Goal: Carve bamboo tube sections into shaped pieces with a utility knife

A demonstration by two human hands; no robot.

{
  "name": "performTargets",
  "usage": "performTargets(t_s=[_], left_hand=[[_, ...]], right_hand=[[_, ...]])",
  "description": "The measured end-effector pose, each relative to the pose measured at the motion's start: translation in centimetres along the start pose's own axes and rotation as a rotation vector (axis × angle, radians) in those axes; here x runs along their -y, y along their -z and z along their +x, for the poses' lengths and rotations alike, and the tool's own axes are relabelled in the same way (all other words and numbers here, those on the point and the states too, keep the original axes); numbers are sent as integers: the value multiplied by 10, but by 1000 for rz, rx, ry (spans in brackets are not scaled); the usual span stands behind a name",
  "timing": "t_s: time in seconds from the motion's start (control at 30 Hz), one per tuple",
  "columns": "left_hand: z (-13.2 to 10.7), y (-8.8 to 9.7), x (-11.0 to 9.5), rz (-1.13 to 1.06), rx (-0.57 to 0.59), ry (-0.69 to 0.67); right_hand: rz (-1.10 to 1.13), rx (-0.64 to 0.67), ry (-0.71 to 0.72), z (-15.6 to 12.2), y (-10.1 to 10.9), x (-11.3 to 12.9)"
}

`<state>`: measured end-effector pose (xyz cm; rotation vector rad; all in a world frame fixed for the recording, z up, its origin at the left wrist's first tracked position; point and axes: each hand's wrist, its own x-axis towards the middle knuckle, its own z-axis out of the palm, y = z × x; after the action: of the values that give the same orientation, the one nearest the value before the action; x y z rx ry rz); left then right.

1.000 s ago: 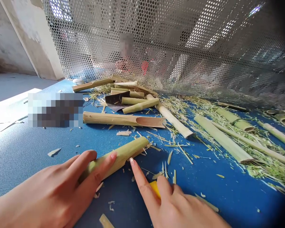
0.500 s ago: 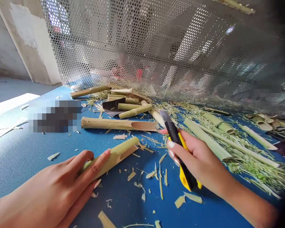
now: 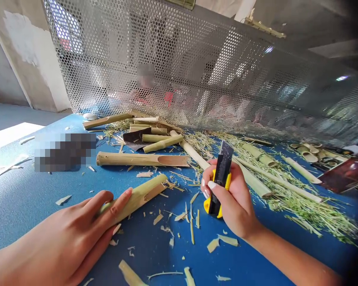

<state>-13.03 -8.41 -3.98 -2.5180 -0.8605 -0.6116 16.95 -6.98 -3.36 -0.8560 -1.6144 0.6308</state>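
Note:
My left hand (image 3: pixel 74 234) lies flat on the near end of a short green bamboo piece (image 3: pixel 143 194), fingers stretched along it and pressing it onto the blue table (image 3: pixel 24 194). My right hand (image 3: pixel 231 198) is closed round a yellow and black utility knife (image 3: pixel 219 178), held upright above the table to the right of that piece, its dark blade end pointing up. The knife is apart from the bamboo.
Several cut bamboo lengths (image 3: pixel 141 159) lie further back, with a dark sheet (image 3: pixel 135 137) among them. Green shavings (image 3: pixel 301 202) pile at the right. Chips litter the table near my hands. A perforated metal screen (image 3: pixel 197 71) stands behind; a person sits beyond it.
My right hand picked the knife up from the table and raised it, turning it upright. The left hand stayed on the bamboo piece. The view tilted upward.

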Motion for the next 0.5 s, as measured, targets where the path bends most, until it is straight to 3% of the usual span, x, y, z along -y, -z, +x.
performTargets(t_s=[0.13,0.2,0.33,0.43,0.5], left_hand=[[6,5,0,37,12,-31],[9,8,-2,50,15,-31],[5,9,-3,84,-22,21],[-3,7,0,41,-57,124],[-7,6,3,-8,-46,229]], right_hand=[[-126,22,63,1,-2,1],[-220,49,12,0,-2,3],[-347,203,-280,5,-5,14],[-211,378,-525,10,-16,27],[-176,453,-568,12,-26,34]])
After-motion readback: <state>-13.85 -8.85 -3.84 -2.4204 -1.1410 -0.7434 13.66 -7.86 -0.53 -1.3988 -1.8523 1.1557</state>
